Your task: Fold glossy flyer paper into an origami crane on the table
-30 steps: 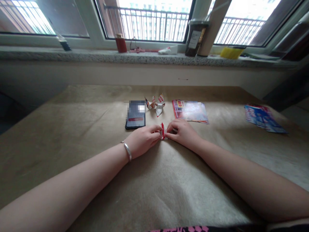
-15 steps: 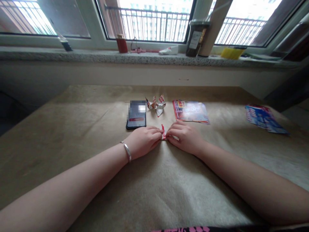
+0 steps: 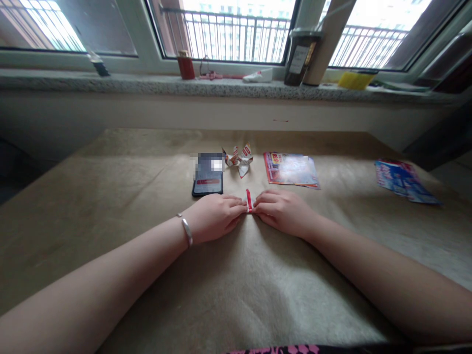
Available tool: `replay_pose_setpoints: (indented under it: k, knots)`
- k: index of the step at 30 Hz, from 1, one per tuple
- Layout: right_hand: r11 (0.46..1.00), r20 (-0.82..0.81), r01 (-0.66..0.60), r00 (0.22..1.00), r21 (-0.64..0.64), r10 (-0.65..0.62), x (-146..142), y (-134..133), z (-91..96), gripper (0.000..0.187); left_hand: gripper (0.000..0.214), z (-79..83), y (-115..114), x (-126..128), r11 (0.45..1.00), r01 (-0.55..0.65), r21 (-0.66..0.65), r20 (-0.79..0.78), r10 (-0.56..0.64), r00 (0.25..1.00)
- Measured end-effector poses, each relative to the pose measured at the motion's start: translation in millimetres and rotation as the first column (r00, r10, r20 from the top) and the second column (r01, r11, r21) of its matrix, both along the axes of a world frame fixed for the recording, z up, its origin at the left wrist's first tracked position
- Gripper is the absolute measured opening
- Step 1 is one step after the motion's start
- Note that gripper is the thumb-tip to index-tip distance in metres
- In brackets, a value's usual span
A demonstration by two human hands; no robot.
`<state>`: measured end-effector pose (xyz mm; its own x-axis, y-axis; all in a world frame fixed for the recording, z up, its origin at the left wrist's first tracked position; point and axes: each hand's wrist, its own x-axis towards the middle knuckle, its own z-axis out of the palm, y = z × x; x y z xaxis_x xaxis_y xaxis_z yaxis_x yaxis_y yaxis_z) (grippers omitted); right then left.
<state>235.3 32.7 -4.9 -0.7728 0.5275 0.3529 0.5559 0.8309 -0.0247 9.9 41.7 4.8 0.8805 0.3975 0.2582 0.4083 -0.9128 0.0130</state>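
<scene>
A small folded piece of red and white paper [image 3: 249, 200] lies on the table between my two hands, its red strip pointing away from me. My left hand [image 3: 217, 216], with a silver bangle at the wrist, grips the paper's left side with its fingertips. On the opposite side, the fingers of my right hand [image 3: 282, 210] are closed together on the paper's right edge. Much of the paper is hidden under the fingertips. Just beyond the hands sit folded paper flowers or stars [image 3: 240, 160] made of printed paper.
A phone [image 3: 208, 174] lies beyond my left hand. A stack of printed flyers [image 3: 292, 169] is beyond my right hand, and blue flyers [image 3: 405, 182] lie at the far right. The windowsill [image 3: 147, 86] behind holds a red jar [image 3: 186, 66] and a dark container [image 3: 299, 59].
Both hands have shifted slightly, my left a little to the left. My right fingers have come down flatter, and the red strip shows more plainly between the hands.
</scene>
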Motion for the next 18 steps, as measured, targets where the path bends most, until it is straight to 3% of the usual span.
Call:
replay_pose_setpoints:
  k: [6, 11, 18]
  knots:
    - [1.0, 0.009, 0.0, 1.0, 0.006, 0.0, 1, 0, -0.3, 0.02, 0.032, 2.4, 4, -3, 1.0, 0.026, -0.009, -0.024, -0.026, 0.999]
    - [1.0, -0.027, 0.005, 1.0, -0.018, -0.005, -1, -3, 0.1, 0.022, 0.026, 3.8, -4, 2, 0.998, -0.057, 0.014, -0.129, 0.058, 0.99]
    - [0.997, -0.051, 0.004, 0.999, -0.081, -0.008, 2, -4, 0.4, 0.021, 0.034, 2.1, -4, -3, 0.999, -0.048, 0.001, -0.099, 0.048, 0.994]
